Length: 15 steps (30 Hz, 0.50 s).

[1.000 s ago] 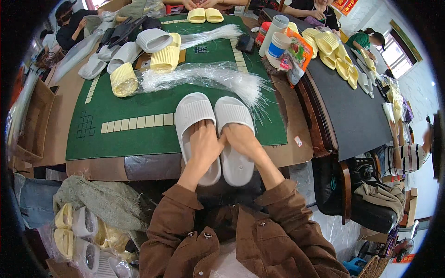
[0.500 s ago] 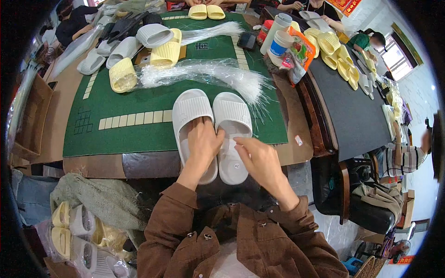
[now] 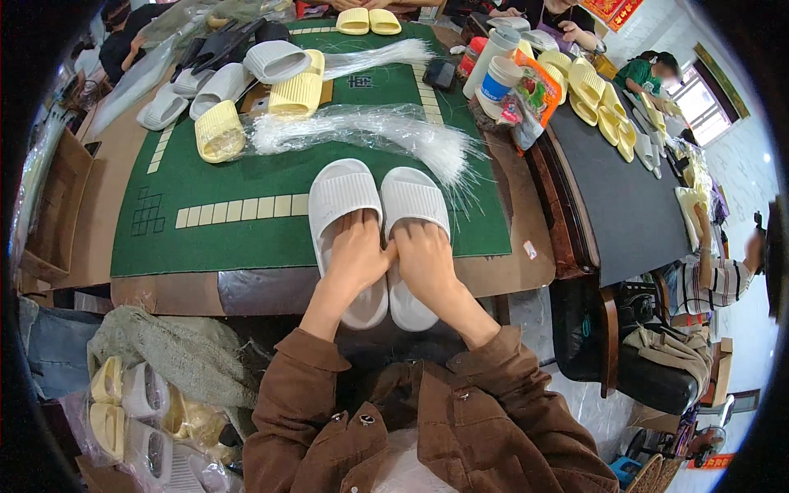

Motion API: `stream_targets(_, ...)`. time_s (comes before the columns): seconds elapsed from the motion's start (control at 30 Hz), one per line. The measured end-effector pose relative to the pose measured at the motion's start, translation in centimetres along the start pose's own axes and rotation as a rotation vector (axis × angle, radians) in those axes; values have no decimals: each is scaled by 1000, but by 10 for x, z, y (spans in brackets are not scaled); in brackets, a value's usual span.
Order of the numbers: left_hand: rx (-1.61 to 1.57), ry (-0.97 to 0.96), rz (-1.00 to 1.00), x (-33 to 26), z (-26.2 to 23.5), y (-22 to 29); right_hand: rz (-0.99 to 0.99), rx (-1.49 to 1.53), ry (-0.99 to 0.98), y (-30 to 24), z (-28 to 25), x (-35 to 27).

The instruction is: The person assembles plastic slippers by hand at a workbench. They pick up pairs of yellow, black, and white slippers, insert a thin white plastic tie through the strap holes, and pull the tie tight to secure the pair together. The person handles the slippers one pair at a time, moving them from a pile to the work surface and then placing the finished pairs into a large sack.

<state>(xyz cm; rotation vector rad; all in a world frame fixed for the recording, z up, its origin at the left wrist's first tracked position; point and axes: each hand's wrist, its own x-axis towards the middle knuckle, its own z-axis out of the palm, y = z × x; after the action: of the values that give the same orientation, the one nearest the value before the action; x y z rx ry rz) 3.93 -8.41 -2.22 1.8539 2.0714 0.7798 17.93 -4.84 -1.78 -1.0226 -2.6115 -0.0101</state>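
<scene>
A pair of pale grey slide sandals lies side by side at the table's near edge, toes pointing away and heels jutting over it. Into the left slide (image 3: 341,185) reaches my left hand (image 3: 360,246), its fingertips hidden under the ribbed strap and its thumb at the inner edge. My right hand (image 3: 423,255) is tucked the same way into the right slide (image 3: 415,193). Both thumbs meet between the two slides, each hand gripping its own. Just beyond them is a bundle of clear plastic strands (image 3: 353,135) in a transparent sleeve.
The green mat (image 3: 189,246) carries yellow slides (image 3: 296,90) and grey slides (image 3: 222,90). A white cup (image 3: 497,82) and an orange packet (image 3: 538,90) stand at its right. More slides line the dark side table (image 3: 608,197). Bagged slides (image 3: 148,403) lie lower left. Other people work around.
My right hand has gone from above the right slide into it, under the strap. The slides have shifted very slightly right. My left hand stays in its slide.
</scene>
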Motion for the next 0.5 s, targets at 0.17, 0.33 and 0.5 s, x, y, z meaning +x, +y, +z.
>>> stream_targets(0.17, -56, -142, -27, 3, -13, -1, -63, 161, 3, 3, -7, -14)
stream_targets(0.33, 5, -35, 35, 3, -5, -1, -89, 276, -1, 9, -9, -22)
stream_targets(0.5, 48, 111, -5, -2, 3, 1, -54, 369, 135, -1, -29, -12)
